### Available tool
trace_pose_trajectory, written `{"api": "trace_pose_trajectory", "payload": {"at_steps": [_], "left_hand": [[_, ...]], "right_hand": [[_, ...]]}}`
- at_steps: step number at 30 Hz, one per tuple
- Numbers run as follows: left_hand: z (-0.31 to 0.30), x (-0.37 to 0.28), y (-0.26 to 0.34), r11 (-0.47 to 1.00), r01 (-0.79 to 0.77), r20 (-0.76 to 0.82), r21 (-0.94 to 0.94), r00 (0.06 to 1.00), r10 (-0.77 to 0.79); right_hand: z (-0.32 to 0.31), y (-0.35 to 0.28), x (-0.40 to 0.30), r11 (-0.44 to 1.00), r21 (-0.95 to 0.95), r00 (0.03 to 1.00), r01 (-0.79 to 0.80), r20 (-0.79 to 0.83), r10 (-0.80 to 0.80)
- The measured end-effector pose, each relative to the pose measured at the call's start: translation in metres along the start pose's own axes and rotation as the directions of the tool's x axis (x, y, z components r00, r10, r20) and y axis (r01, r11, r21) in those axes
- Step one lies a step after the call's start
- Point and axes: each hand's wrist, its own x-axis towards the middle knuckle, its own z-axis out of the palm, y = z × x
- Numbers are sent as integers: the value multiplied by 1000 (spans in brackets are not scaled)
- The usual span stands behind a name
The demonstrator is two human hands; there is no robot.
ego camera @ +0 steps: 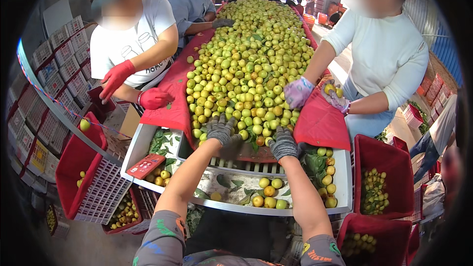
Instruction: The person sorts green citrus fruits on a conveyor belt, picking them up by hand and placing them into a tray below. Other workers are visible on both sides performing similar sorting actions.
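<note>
A long heap of small round green-yellow fruit [251, 66], which look like jujubes, covers the sorting table in front of me. My left hand [221, 130], in a grey knit glove, rests spread on the heap's near edge, palm down. To its right, my right hand [283, 145], in a matching glove, touches fruit at the near right corner with its fingers a little apart. Neither hand is closed around a fruit; what lies under the palms is hidden. Between them are green leaves [254, 144] and a few browned fruit. Below runs a slotted grate [244, 165].
A metal tray [207, 204] borders my end, holding leaves, loose fruit and a red printed box [146, 166]. Red-lined crates [401, 181] stand right, another [83, 162] left. Red padded cloth [325, 127] covers the table's sides. Co-workers' gloved hands [155, 98] [298, 92] work on both sides.
</note>
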Motion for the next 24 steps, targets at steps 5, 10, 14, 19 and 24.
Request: {"api": "trace_pose_trajectory", "payload": {"at_steps": [5, 10, 14, 19, 24], "left_hand": [[-15, -14, 47, 917, -398, 201, -14, 897, 393], [-26, -43, 49, 710, -376, 305, -595, 712, 633], [-20, -34, 45, 794, -315, -8, -521, 931, 364], [-14, 19, 69, 890, -399, -294, -219, 897, 330], [-4, 57, 124, 944, -330, -153, 19, 932, 329]], "right_hand": [[-3, 4, 4, 1000, -25, 995, -11, 95, 13], [-16, 0, -10, 997, -17, 989, 70, 134, -68], [-17, 1, -7, 971, 206, 978, 121, 140, -152], [-1, 7, 3, 980, 92, 984, 176, -53, -171], [-4, 4, 3, 998, 25, 997, 50, 61, -51]]}}
